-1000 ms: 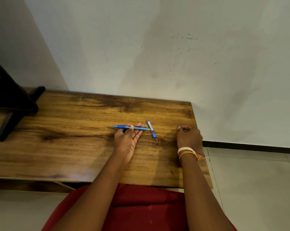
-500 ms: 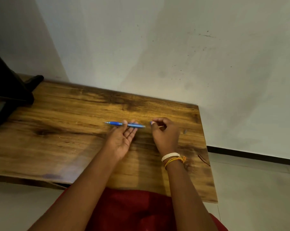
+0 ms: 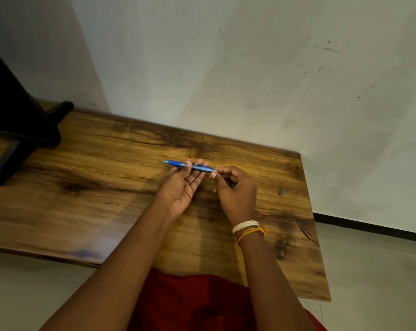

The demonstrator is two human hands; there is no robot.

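Pinching blue pen (image 3: 175, 163) mid-barrel with left grip (image 3: 178, 187), its rear end with right grip (image 3: 238, 189). Pushed askew, could slip off right edge of desk (image 3: 94, 187).

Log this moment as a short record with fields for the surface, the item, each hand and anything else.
surface: wooden table
item: blue pen, held in both hands
left hand: holds the pen's middle at its fingertips
right hand: pinches the pen's right end
other: small grey piece near the right edge; black stand at far left
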